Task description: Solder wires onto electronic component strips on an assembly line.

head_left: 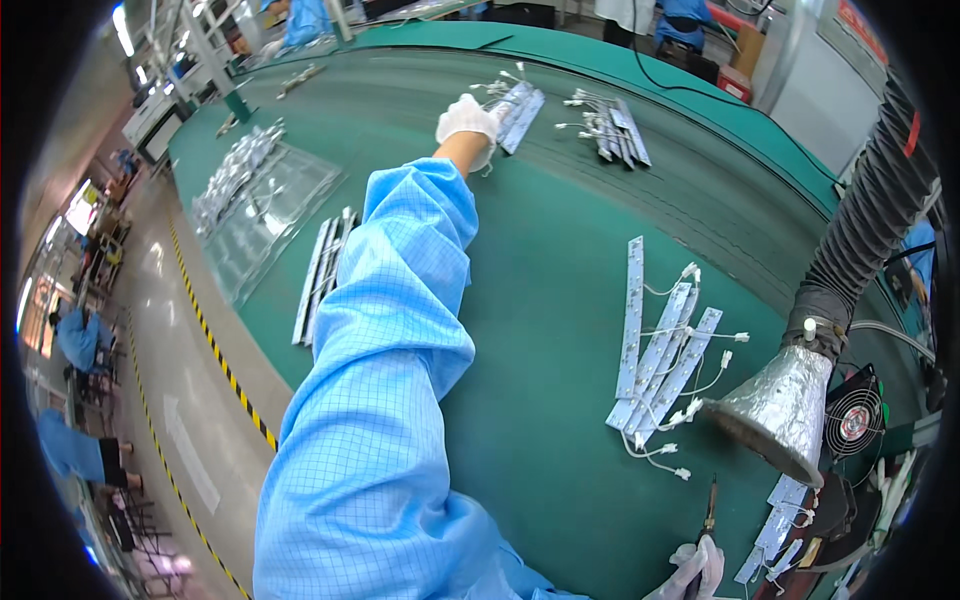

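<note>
My left hand (467, 122), in a white glove, is stretched far across the green table. Its fingers are closed at the left edge of a small bundle of LED strips (521, 120) with white leads; the fingertips are partly hidden. Low at the right, my gloved right hand (690, 572) grips a soldering iron (711, 508), its tip pointing away from me. Above that hand lie several LED strips (660, 352), fanned and overlapping, with white wires and connectors. Another bundle of strips (622, 135) rests right of my left hand.
A ribbed extraction hose with a foil-covered funnel (775, 410) hangs at the right beside a small fan (855, 420). More strips (775, 530) lie below it. Dark-edged strips (322, 280) sit left of my sleeve, near a clear plastic bag (285, 205) and white wire leads (240, 170).
</note>
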A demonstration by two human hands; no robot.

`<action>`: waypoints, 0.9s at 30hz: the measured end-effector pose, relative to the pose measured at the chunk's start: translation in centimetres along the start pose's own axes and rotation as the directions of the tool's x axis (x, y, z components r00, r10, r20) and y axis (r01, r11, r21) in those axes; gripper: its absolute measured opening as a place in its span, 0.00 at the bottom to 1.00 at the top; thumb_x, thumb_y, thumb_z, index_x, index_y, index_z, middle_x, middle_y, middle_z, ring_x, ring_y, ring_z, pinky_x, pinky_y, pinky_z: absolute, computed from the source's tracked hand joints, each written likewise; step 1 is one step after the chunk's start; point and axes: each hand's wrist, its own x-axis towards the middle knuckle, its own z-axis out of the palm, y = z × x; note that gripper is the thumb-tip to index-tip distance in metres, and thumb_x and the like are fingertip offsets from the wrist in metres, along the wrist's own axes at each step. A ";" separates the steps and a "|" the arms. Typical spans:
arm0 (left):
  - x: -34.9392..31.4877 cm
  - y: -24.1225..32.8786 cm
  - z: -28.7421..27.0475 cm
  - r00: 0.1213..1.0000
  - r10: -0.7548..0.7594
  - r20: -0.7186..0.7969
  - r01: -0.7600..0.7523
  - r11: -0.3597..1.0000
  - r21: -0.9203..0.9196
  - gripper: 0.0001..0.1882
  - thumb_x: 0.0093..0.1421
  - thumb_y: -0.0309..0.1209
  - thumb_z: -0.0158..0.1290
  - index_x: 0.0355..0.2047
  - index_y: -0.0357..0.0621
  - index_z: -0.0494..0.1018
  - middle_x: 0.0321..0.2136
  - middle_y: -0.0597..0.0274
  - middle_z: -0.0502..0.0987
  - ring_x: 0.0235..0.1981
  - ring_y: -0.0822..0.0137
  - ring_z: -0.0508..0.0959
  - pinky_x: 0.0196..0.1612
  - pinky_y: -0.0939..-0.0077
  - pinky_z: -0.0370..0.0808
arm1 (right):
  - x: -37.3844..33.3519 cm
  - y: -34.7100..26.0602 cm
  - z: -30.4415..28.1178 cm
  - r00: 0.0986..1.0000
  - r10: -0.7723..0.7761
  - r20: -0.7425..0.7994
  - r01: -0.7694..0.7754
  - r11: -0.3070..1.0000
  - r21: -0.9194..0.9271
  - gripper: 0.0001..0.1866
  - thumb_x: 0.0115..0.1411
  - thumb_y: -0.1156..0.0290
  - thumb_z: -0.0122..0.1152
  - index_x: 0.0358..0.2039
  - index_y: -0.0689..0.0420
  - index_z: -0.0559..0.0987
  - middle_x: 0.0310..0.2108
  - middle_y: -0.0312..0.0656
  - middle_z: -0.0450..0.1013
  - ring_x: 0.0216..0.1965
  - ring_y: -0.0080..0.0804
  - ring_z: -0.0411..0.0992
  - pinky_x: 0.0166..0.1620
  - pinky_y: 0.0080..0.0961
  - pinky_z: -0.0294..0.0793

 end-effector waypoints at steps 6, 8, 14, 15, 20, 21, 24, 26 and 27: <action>3.3 0.8 3.2 0.975 0.071 0.211 -0.087 0.994 0.068 0.42 0.43 0.61 0.56 0.48 0.38 0.68 0.46 0.44 0.73 0.48 0.50 0.73 0.50 0.63 0.70 | 1.3 -0.4 0.6 0.997 -0.071 0.016 0.072 0.997 -0.038 0.15 0.63 0.67 0.43 0.29 0.66 0.74 0.21 0.43 0.69 0.21 0.36 0.64 0.26 0.31 0.61; 3.0 1.5 3.8 0.987 0.053 0.153 -0.069 0.993 0.098 0.40 0.41 0.58 0.58 0.46 0.39 0.69 0.43 0.44 0.74 0.47 0.52 0.74 0.48 0.63 0.72 | 1.5 -0.5 0.7 0.991 -0.130 0.014 0.131 0.984 -0.117 0.13 0.64 0.69 0.42 0.33 0.66 0.72 0.21 0.43 0.68 0.21 0.36 0.64 0.26 0.31 0.62; 2.7 1.4 4.0 0.998 0.001 0.055 -0.007 0.995 0.104 0.39 0.41 0.55 0.60 0.49 0.43 0.67 0.48 0.47 0.70 0.47 0.51 0.73 0.47 0.60 0.72 | -0.1 1.0 -0.5 0.963 0.228 0.145 -0.205 0.965 -0.162 0.11 0.65 0.70 0.40 0.37 0.64 0.69 0.25 0.43 0.68 0.25 0.36 0.65 0.30 0.30 0.65; 2.5 1.9 4.1 0.998 0.002 0.060 -0.008 0.995 0.102 0.39 0.41 0.55 0.60 0.49 0.43 0.67 0.48 0.47 0.70 0.47 0.51 0.73 0.47 0.60 0.72 | 0.3 0.6 -0.2 0.962 0.231 0.143 -0.207 0.964 -0.166 0.11 0.65 0.70 0.40 0.37 0.64 0.69 0.25 0.43 0.68 0.25 0.36 0.65 0.30 0.30 0.65; 3.7 2.1 4.6 0.994 0.016 0.109 -0.030 0.991 0.128 0.32 0.45 0.41 0.60 0.52 0.50 0.67 0.51 0.51 0.67 0.50 0.53 0.72 0.47 0.64 0.74 | 0.4 0.1 -0.3 0.974 0.179 0.142 -0.156 0.975 -0.157 0.12 0.65 0.70 0.40 0.38 0.65 0.69 0.26 0.44 0.67 0.25 0.36 0.65 0.30 0.28 0.65; 3.6 2.3 5.0 0.994 0.022 0.112 -0.036 0.992 0.125 0.32 0.45 0.41 0.60 0.52 0.50 0.67 0.51 0.51 0.67 0.50 0.53 0.72 0.47 0.64 0.74 | 0.6 0.1 -0.1 0.974 0.182 0.136 -0.160 0.974 -0.158 0.12 0.65 0.70 0.40 0.38 0.65 0.69 0.26 0.44 0.67 0.25 0.36 0.65 0.30 0.28 0.65; 3.8 2.4 5.1 0.999 0.040 0.024 -0.043 0.993 0.111 0.28 0.46 0.36 0.58 0.50 0.49 0.69 0.49 0.49 0.69 0.49 0.52 0.73 0.47 0.65 0.74 | 1.3 -0.3 0.6 0.996 -0.067 0.065 0.078 0.982 -0.169 0.13 0.65 0.69 0.40 0.38 0.67 0.70 0.25 0.45 0.67 0.24 0.36 0.65 0.29 0.29 0.65; 4.1 2.2 4.4 1.000 0.030 0.000 -0.030 0.999 0.038 0.22 0.47 0.34 0.56 0.45 0.48 0.73 0.45 0.50 0.73 0.46 0.52 0.75 0.46 0.65 0.74 | 1.3 -0.5 0.6 0.998 -0.009 0.066 0.021 0.984 -0.178 0.14 0.65 0.70 0.41 0.36 0.68 0.71 0.23 0.46 0.68 0.23 0.37 0.65 0.28 0.31 0.65; 4.1 2.0 3.8 1.000 0.022 -0.015 -0.022 1.000 0.007 0.19 0.47 0.32 0.56 0.42 0.47 0.75 0.43 0.50 0.74 0.45 0.53 0.76 0.45 0.65 0.75 | 1.3 -0.6 0.6 0.998 -0.012 0.066 0.023 0.985 -0.170 0.14 0.65 0.70 0.41 0.36 0.68 0.71 0.23 0.46 0.68 0.23 0.37 0.65 0.28 0.31 0.65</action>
